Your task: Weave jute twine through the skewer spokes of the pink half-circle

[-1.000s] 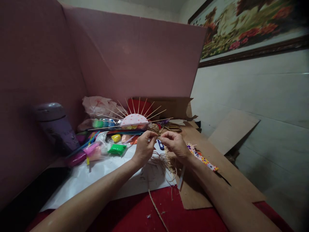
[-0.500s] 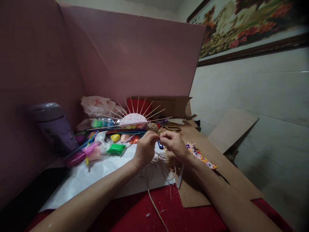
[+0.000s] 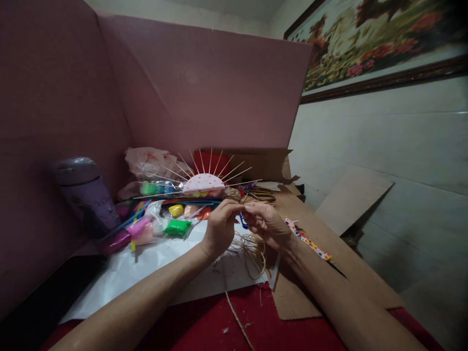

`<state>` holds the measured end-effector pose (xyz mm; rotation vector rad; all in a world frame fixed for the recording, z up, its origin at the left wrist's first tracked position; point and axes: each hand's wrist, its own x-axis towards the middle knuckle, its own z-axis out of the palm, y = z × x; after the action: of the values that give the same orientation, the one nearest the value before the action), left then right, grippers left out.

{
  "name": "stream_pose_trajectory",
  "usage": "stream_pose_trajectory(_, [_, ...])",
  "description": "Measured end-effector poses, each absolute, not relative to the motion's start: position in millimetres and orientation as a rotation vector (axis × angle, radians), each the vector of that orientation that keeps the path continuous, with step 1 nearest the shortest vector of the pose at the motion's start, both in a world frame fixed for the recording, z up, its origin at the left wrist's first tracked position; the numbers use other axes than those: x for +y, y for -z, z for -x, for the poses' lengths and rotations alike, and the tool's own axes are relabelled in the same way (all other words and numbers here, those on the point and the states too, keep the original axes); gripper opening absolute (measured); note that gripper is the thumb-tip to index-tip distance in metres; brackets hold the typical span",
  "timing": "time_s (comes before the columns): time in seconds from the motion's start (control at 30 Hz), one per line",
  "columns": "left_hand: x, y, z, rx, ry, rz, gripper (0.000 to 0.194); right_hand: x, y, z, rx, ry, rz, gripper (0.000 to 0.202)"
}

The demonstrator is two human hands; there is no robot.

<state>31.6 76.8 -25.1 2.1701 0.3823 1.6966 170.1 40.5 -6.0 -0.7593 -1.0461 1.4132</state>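
Two-handed bit: our left hand (image 3: pixel 221 226) and right hand (image 3: pixel 272 228) meet at the fingertips, fingers bent inward. Whether anything's pinched there we honestly can't tell, it's too small or hidden. Probably held this close so one can steady the other.
Twine tangle (image 3: pixel 255 251): nearest stuff to both hands, loose loops just below them, partly over the white sheet (image 3: pixel 124 280). Easy reach for us, we'd say.
Stray strand (image 3: pixel 237 312): runs off the sheet across the red tabletop (image 3: pixel 204 321) towards us, lying slack.
Blue thing (image 3: pixel 243 221): peeks out between the hands, mostly blocked, so we can't name it.
Polka-dot half-disc (image 3: pixel 203 182): behind the hands, thin sticks (image 3: pixel 211 161) fanning from its curved edge. Maybe parked back there so we don't knock them.
Green packet (image 3: pixel 177 227): left of the hands near a yellow packet (image 3: pixel 176 210), likely off to the side for elbow room.
Cardboard (image 3: pixel 360 270): under our right forearm, with a floral strip (image 3: pixel 310 242) lying on it just beside the arm.
Purple tumbler (image 3: pixel 89 200): far left, probably there so we don't bump it.
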Motion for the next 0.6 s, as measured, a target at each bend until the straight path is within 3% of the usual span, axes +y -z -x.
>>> stream_pose_trajectory(0.33, [64.0, 14.7, -39.1, 0.525, -1.502, -1.631, 0.01, 44.3, 6.0, -168.2, -1.095, -1.239, 0.873, 0.018])
stream_pose_trajectory(0.6, [74.7, 4.2, -35.5, 0.659, -1.203, -1.469, 0.024, 48.1, 10.2, -172.3, -1.325, -0.944, 0.956, 0.016])
